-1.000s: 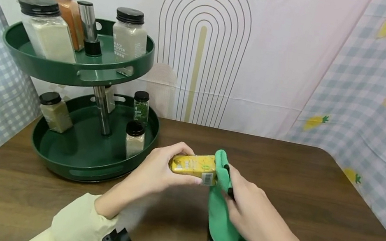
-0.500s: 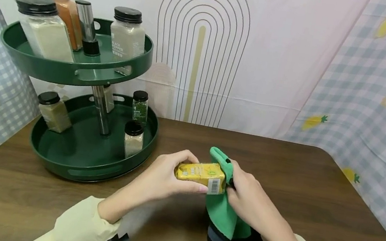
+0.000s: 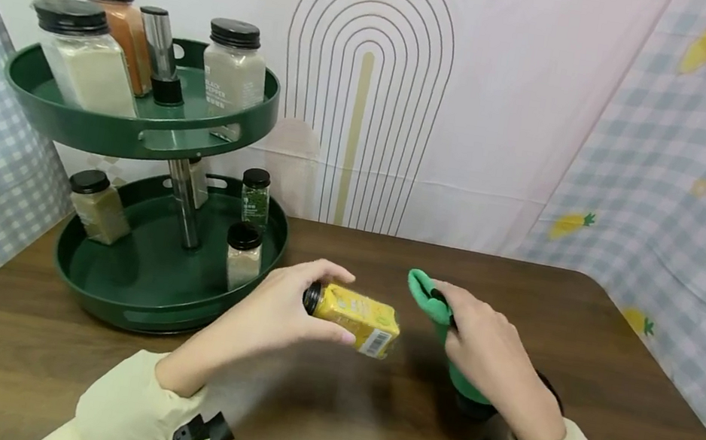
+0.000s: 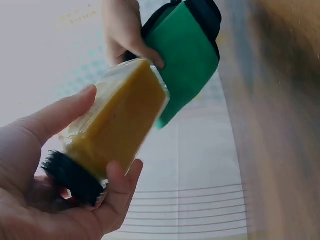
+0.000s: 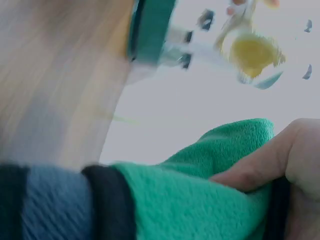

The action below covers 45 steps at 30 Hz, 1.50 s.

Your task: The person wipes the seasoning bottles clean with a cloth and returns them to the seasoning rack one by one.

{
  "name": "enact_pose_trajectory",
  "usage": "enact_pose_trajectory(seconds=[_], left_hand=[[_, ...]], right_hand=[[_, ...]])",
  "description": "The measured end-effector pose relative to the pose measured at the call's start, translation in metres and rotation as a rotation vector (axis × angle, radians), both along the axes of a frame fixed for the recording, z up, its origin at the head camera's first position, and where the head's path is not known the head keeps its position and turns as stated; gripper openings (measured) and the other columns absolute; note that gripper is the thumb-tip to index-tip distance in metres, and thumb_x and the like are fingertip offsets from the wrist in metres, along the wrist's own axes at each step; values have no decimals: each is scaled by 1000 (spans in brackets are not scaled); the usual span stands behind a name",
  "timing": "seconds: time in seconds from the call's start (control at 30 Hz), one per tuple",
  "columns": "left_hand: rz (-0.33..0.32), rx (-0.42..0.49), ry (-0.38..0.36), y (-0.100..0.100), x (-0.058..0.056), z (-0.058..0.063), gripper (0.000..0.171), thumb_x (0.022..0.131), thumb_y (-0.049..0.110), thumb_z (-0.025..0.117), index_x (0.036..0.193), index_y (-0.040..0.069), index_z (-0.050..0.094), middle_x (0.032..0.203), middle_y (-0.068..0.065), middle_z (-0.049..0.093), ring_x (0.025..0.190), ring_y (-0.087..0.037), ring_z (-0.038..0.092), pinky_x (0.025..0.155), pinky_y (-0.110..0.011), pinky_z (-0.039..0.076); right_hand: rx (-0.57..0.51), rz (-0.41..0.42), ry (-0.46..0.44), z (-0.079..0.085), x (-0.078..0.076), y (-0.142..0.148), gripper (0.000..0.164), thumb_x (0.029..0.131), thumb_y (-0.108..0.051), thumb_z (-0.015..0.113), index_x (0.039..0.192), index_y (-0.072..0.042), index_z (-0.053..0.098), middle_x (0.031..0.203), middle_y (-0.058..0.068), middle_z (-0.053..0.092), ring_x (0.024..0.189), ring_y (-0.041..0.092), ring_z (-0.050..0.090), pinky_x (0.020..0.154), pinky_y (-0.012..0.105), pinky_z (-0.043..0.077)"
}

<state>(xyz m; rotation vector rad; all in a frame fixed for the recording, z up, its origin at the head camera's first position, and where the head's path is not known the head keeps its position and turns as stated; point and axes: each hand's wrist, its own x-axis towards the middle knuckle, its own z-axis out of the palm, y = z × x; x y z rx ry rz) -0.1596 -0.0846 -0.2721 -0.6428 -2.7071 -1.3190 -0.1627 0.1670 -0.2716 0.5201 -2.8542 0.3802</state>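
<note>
My left hand [image 3: 285, 309] grips a spice jar [image 3: 357, 318] with a yellow label and black cap, lying tilted with its base toward the right. In the left wrist view the jar's [image 4: 120, 112] yellow-brown contents show, its cap near the palm and my fingers and thumb on either side. My right hand [image 3: 492, 343] pinches a folded green cloth [image 3: 433, 300] with black edging, which hangs down beneath the fingers. A thumb pressing into the cloth [image 5: 190, 205] fills the lower right wrist view, where a grey-blue section [image 5: 57, 205] also shows. A gap separates jar and cloth in the head view.
A green two-tier turntable rack [image 3: 161, 309] stands at the left. Large black-capped jars [image 3: 233, 77] and a steel cylinder [image 3: 161, 54] occupy its upper tier, smaller jars [image 3: 242, 260] the lower. Brown tabletop [image 3: 610, 380] extends right, toward a checked curtain [image 3: 673, 184].
The cloth was against the jar's end; my right hand has drawn it away to the right. My left hand has shifted slightly left and tilted the jar, bringing its black cap into view.
</note>
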Motion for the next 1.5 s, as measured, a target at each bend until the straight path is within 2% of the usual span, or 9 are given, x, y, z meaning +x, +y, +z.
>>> enact_pose_trajectory(seconds=[0.27, 0.33, 0.43, 0.53, 0.63, 0.93, 1.1, 1.27, 1.5], left_hand=[[87, 46, -38, -4, -1, 3, 61, 62, 29, 86, 108, 16, 48, 95, -1, 61, 87, -13, 57, 75, -29, 48], [85, 39, -28, -5, -2, 3, 59, 62, 29, 87, 107, 16, 50, 94, 1, 63, 86, -13, 58, 75, -30, 48], [71, 25, -19, -7, -3, 4, 59, 62, 29, 86, 109, 17, 52, 96, 2, 64, 87, -13, 59, 76, -31, 49], [58, 17, -20, -8, -3, 4, 60, 63, 27, 86, 112, 17, 53, 99, 0, 64, 90, -14, 60, 76, -32, 51], [46, 10, -17, -10, -3, 5, 60, 64, 25, 86, 114, 17, 54, 100, -1, 64, 91, -15, 60, 75, -32, 51], [27, -5, 7, -22, -4, 15, 61, 67, 21, 84, 121, 19, 53, 102, -4, 64, 89, -17, 60, 73, -32, 51], [48, -24, 30, -37, -5, 24, 63, 70, 24, 82, 124, 19, 52, 107, -6, 64, 90, -18, 61, 73, -34, 52], [90, -68, 45, -56, -5, 35, 65, 71, 27, 81, 128, 20, 50, 109, -9, 62, 91, -21, 59, 74, -37, 51], [162, -185, 30, -88, -1, 52, 67, 73, 30, 79, 130, 14, 47, 111, -14, 62, 97, -27, 60, 79, -45, 49]], right_hand=[[235, -82, 33, -32, -18, -2, 54, 78, 3, 64, 130, -4, 52, 132, 23, 51, 112, 41, 54, 66, 48, 52], [234, -18, -62, -41, -21, -6, 52, 80, 5, 60, 131, -1, 51, 133, 25, 49, 110, 43, 55, 62, 43, 51], [246, 71, -331, -48, -21, -12, 55, 88, -3, 58, 139, 0, 38, 145, 27, 32, 125, 46, 39, 85, 50, 46], [268, 115, -571, -51, -18, -15, 70, 93, -26, 57, 147, -4, 21, 153, 25, 7, 137, 47, 13, 104, 64, 20], [292, 117, -651, -52, -15, -15, 83, 90, -47, 54, 150, -8, 11, 155, 21, -5, 140, 45, -2, 105, 68, 5], [197, 134, -548, -39, -10, -17, 69, 94, -42, 49, 149, -11, 20, 155, 17, 8, 141, 43, 7, 107, 65, 7], [145, 301, -360, -23, 7, -42, 56, 95, -34, 51, 143, -9, 35, 150, 16, 29, 138, 38, 24, 109, 59, 18], [194, 459, -288, -12, 23, -79, 49, 96, -33, 49, 138, -9, 44, 145, 12, 39, 136, 31, 33, 111, 50, 23], [200, 550, -249, -20, 13, -138, 45, 98, -30, 47, 138, -11, 44, 148, 8, 36, 137, 21, 32, 109, 37, 31]])
